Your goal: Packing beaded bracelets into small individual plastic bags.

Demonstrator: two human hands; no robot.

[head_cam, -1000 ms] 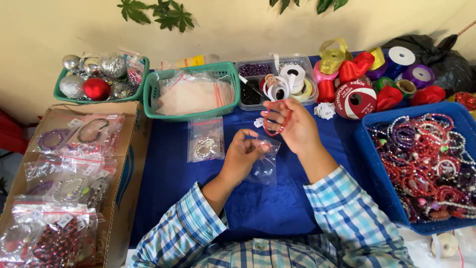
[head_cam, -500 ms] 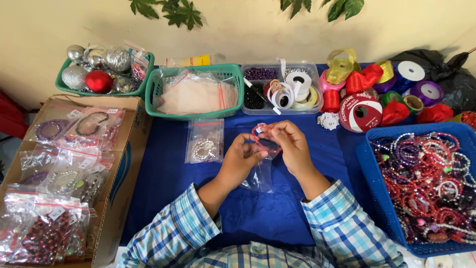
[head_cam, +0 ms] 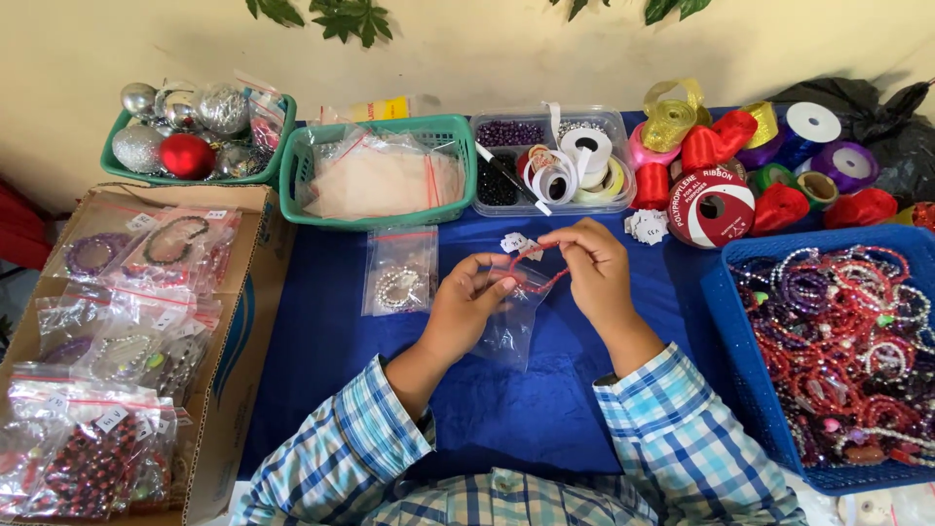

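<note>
My left hand (head_cam: 466, 304) pinches the top of a small clear zip bag (head_cam: 510, 321) that hangs down over the blue tablecloth (head_cam: 321, 321). My right hand (head_cam: 592, 265) holds a red beaded bracelet (head_cam: 542, 265) with a small white tag at the bag's mouth. Both hands are close together above the middle of the table. A second clear bag with a pale bead bracelet (head_cam: 399, 281) lies flat just left of my left hand.
A blue basket (head_cam: 726, 321) of many bracelets stands at right. A cardboard box (head_cam: 251, 321) of bagged bracelets is at left. At the back: a green basket (head_cam: 292, 185) of empty bags, a basket of ornaments (head_cam: 185, 156), a clear ribbon tub (head_cam: 623, 180), ribbon spools (head_cam: 711, 205).
My hands have dropped lower and come together. The red bracelet, held higher in my right hand before, is now at the mouth of the clear bag.
</note>
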